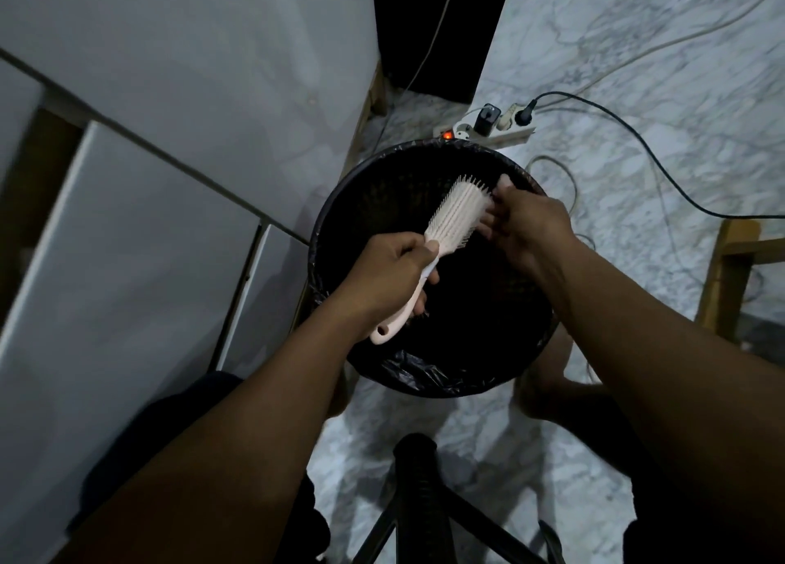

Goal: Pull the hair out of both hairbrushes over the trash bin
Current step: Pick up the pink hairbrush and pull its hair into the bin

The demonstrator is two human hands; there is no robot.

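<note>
A pale pink hairbrush (454, 215) is held over a round trash bin (365, 181) lined with a black bag. My left hand (391, 274) is wrapped around the brush's handle, bristles facing right. My right hand (526, 223) touches the bristles near the head's tip, fingers pinched in among them. Any hair in the bristles is too dark and small to make out. Only one hairbrush is in view.
White cabinet fronts (127, 266) stand on the left. A power strip (484, 132) with plugs and trailing cables (637, 138) lies on the marble floor behind the bin. A wooden chair leg (726, 274) is at right, a black stool leg (418, 500) below.
</note>
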